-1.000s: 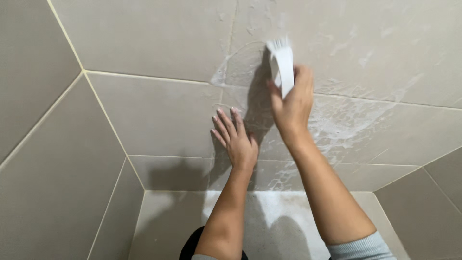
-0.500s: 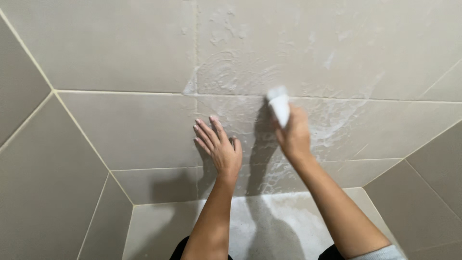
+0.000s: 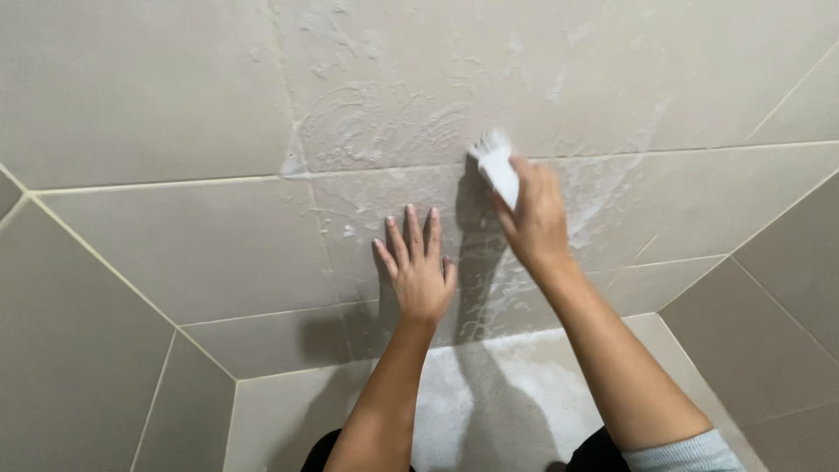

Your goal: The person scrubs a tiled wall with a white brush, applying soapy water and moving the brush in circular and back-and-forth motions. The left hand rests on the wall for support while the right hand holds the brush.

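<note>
Holding a small white brush, the right hand is up against the wall tiles. The fingers are curled tight around the handle, so the lower part of the brush is hidden inside the hand. The bristle end sticks out above the fingertips, pointing up and a little to the left. The bristles touch the wall right at a thin grout line that runs sideways between two big grey tiles. White soapy foam is smeared in swirls on the tile above and to the left of the brush, and more foam runs down the wall below it.

The left hand lies flat on the wall, lower down and to the left of the brush. Its fingers are straight and spread a little apart, pointing up. It holds nothing. It is near the right hand but does not touch it. Dark shadows of both arms fall on the tiles. Below the hands, the floor looks wet and soapy too.
</note>
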